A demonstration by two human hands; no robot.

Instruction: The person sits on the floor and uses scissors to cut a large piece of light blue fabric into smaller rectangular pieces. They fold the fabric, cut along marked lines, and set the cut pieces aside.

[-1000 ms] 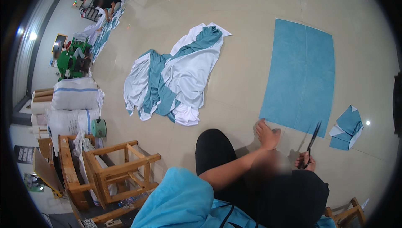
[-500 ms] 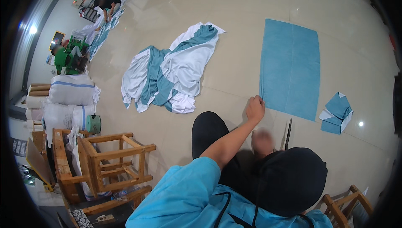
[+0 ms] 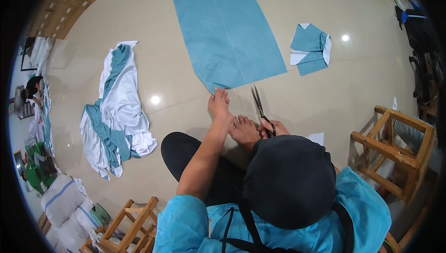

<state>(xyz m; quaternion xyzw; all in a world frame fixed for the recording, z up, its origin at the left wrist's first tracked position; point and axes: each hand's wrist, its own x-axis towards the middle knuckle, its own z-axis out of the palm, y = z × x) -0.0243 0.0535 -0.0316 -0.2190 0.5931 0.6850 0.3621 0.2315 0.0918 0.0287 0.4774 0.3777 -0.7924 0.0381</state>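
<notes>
A large blue-green cloth panel (image 3: 227, 32) lies flat on the floor ahead of me, a lengthwise crease along it. My left hand (image 3: 218, 103) pinches its near left corner, where the fabric is slightly raised and wrinkled. Black-handled scissors (image 3: 260, 104) are in my right hand (image 3: 274, 126), their blades pointing away from me towards the panel's near edge and apart from it. Part of the right hand is hidden behind the black cap (image 3: 290, 181). My bare foot (image 3: 245, 131) rests between the two hands.
A crumpled white and blue-green cloth (image 3: 118, 109) lies at left, a small folded piece (image 3: 310, 48) at right. Wooden stools (image 3: 395, 151) stand near right and near left. White sacks (image 3: 65, 197), cardboard boxes (image 3: 74, 2) and other people (image 3: 35, 86) are along the left side.
The view has swung right, so everything sits further left. The panel's near left corner is now wrinkled in my left hand's pinch. My right hand on the scissors now shows more clearly.
</notes>
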